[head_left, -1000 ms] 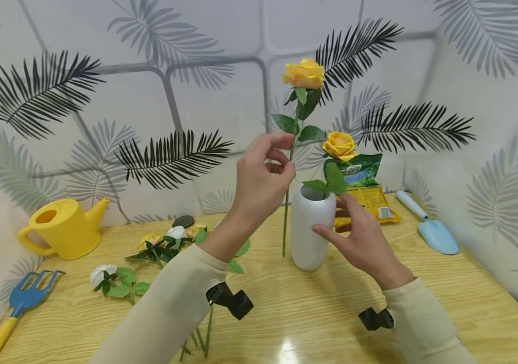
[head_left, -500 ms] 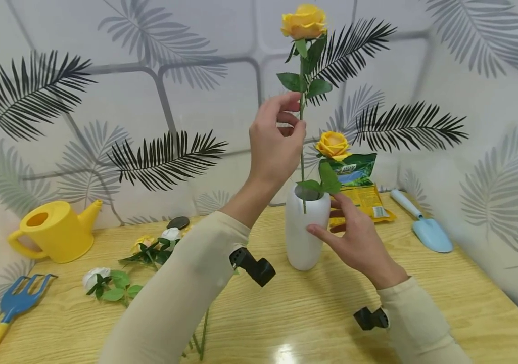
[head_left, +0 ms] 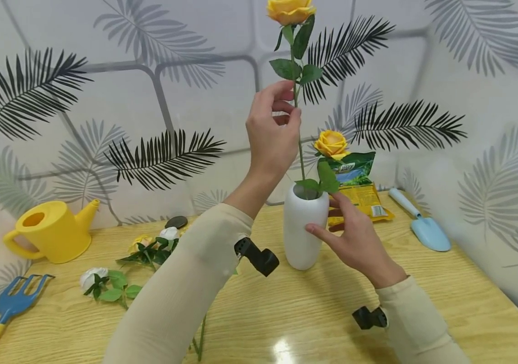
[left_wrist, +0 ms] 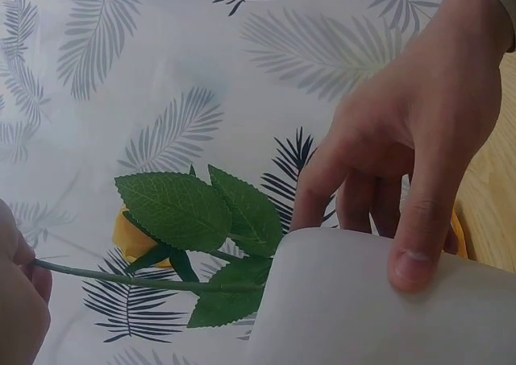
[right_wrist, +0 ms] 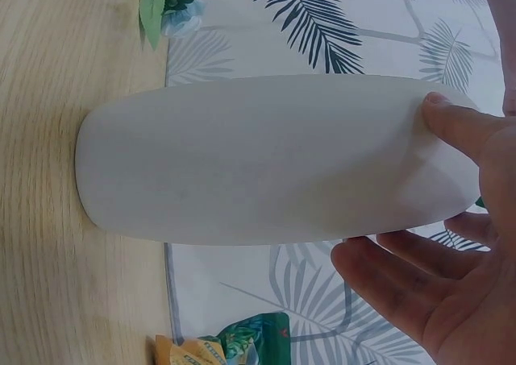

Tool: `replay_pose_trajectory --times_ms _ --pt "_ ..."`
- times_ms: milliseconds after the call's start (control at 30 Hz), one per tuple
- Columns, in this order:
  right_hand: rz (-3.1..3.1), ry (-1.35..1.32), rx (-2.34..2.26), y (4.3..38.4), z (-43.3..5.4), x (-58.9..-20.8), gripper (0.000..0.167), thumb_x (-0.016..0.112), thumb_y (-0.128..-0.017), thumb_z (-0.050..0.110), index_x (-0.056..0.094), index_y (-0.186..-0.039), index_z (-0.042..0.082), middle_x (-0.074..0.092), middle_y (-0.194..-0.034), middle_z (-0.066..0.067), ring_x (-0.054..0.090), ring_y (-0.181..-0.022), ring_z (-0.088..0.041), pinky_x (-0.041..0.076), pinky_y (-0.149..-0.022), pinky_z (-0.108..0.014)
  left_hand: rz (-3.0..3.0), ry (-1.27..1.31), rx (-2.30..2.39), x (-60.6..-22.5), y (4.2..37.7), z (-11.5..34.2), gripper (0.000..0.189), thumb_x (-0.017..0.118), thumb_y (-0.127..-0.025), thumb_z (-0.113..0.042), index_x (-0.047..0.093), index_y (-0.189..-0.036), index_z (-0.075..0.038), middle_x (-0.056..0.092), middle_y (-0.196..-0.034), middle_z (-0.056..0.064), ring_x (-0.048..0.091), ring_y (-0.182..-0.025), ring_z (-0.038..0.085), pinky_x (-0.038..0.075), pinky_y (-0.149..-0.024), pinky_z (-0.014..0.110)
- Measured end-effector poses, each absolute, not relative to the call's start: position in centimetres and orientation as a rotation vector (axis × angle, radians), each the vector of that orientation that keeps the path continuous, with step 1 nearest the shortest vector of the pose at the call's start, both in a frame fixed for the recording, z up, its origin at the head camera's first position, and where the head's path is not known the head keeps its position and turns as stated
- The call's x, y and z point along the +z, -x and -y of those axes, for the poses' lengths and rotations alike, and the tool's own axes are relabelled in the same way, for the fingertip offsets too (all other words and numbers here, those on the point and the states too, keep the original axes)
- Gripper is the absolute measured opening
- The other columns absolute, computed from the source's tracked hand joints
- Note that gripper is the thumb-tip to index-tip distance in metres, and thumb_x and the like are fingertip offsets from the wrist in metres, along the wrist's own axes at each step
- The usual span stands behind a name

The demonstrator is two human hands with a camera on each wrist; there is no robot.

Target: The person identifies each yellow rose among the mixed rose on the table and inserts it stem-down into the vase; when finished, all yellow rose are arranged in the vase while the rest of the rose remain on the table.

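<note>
On the green-and-yellow packet [head_left: 360, 193], by the table's back edge behind the white vase [head_left: 303, 235], a small white panel bore dark lettering too small to read; a pale printed patch sat lower, near its right side. The table [head_left: 331, 323] had a light wood grain, with a bright glare towards its front edge, and the pale wall [head_left: 204, 101] around it carried black and grey leaf fronds. The left hand [head_left: 272, 134] pinched the stem of a yellow rose [head_left: 291, 14] between thumb and fingertips, its lower end inside the vase's mouth. The right hand [head_left: 356, 242] gripped the upright vase below its rim, thumb and fingers on opposite sides. A second yellow rose [head_left: 331, 144] stood in the vase. A yellow watering can [head_left: 60, 232] stood at the back left corner, a blue fork [head_left: 15, 303] lay along the left edge, white and yellow flowers [head_left: 149, 253] lay between it and the vase, and a light-blue trowel [head_left: 430, 233] lay near the back right corner.
</note>
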State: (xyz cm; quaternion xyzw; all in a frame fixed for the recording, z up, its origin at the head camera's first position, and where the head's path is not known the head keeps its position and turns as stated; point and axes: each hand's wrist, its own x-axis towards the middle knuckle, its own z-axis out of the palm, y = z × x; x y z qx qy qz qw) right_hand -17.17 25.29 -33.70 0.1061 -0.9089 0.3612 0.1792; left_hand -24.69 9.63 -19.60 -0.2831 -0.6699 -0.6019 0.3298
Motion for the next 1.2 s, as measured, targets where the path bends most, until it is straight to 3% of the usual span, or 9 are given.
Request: replay_pose_trajectory --times_ms 667,1200 --pt "2.584 -0.291 1.030 17.2 -25.3 -33.6 0.081 0.076 -0.090 0.036 0.034 -0.150 0.001 0.060 -0.134 -0.024 0.067 -0.111 -0.038 0.060 -0.085 -0.049 1.952 0.890 -1.437 -26.1 24.7 -8.8 0.035 0.064 -0.088 0.009 0.060 -0.122 0.005 0.063 -0.104 0.020 0.066 -0.082 0.026 0.060 -0.073 0.029" --pt "2.569 -0.304 1.021 17.0 -25.3 -33.7 0.084 0.076 -0.090 0.034 0.031 -0.155 0.003 0.059 -0.136 -0.024 0.069 -0.106 -0.038 0.060 -0.085 -0.049 1.937 0.883 -1.352 -28.8 24.2 -8.2 0.034 0.065 -0.083 0.011 0.061 -0.117 0.005 0.065 -0.095 0.019 0.064 -0.072 0.026 0.058 -0.070 0.034"
